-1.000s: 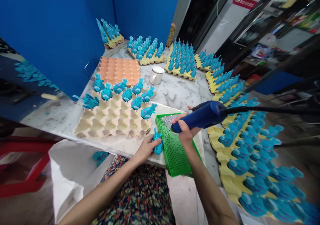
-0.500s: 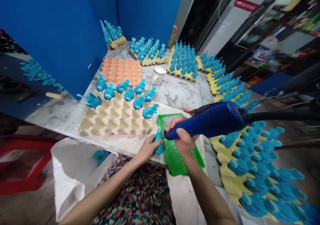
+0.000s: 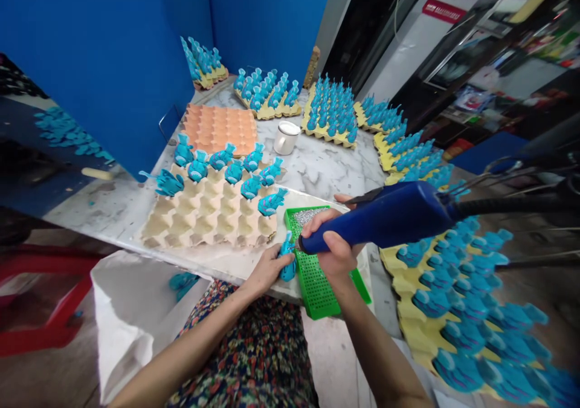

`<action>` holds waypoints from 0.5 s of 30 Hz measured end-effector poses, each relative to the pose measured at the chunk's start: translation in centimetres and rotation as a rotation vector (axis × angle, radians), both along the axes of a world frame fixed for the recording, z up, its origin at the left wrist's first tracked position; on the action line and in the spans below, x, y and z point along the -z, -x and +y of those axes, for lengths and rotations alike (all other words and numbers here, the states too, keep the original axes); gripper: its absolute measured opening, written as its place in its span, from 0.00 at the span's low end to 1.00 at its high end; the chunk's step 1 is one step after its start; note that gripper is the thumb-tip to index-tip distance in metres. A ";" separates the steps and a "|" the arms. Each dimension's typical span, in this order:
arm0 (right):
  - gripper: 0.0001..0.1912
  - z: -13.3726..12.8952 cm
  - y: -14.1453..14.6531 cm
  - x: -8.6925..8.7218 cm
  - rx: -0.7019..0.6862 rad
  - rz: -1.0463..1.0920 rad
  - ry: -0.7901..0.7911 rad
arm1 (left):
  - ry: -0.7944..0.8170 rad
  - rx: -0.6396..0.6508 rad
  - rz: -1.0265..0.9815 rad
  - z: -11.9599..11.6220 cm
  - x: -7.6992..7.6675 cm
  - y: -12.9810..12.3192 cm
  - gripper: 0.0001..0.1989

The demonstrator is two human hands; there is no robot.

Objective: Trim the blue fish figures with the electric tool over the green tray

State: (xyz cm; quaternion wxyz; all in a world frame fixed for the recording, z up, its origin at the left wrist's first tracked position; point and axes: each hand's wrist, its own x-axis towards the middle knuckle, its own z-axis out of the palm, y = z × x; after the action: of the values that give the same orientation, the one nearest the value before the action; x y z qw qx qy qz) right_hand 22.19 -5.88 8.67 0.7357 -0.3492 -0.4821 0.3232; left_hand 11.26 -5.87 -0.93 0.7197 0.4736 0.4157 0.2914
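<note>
My left hand (image 3: 267, 270) is closed around a small blue bird-shaped toy (image 3: 287, 266) at the table's front edge. My right hand (image 3: 335, 245) grips a blue electric screwdriver (image 3: 376, 217) that lies almost level. Its tip points left at the upper part of the toy; whether the two touch I cannot tell. Beneath both sits a green perforated tray (image 3: 316, 284), with a heap of small silver metal pieces (image 3: 308, 216) at its far end. Left of my hands, a grey egg tray (image 3: 199, 208) carries several similar blue toys (image 3: 270, 202) along its back and right side.
An orange egg tray (image 3: 220, 127) and a white mug (image 3: 286, 137) stand farther back on the marbled table (image 3: 326, 169). Yellow egg trays (image 3: 408, 302) full of blue toys line the back and right. A red stool (image 3: 67, 323) is at left; a black cable (image 3: 507, 205) trails right from the screwdriver.
The screwdriver and my right hand have shifted very slightly to the right. My left hand and the toy in it have stayed in place.
</note>
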 end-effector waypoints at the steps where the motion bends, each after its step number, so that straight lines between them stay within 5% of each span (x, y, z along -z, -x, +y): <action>1: 0.11 0.0 0.0 -0.1 -0.002 -0.001 -0.004 | 0.001 0.001 0.003 0.0 0.1 0.0 0.13; 10: 0.03 0.2 -0.2 1.7 0.007 -0.101 0.048 | -0.006 -0.004 -0.024 0.0 0.2 0.1 0.13; 15: 0.07 0.1 -0.2 3.1 0.020 -0.177 0.093 | 0.006 -0.014 -0.014 0.3 0.1 0.0 0.12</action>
State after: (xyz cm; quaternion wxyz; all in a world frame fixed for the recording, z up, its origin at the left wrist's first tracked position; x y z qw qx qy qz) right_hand 22.41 -5.79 5.56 0.6764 -0.4151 -0.5261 0.3056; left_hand 11.24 -5.61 -1.07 0.7219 0.4664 0.4148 0.2987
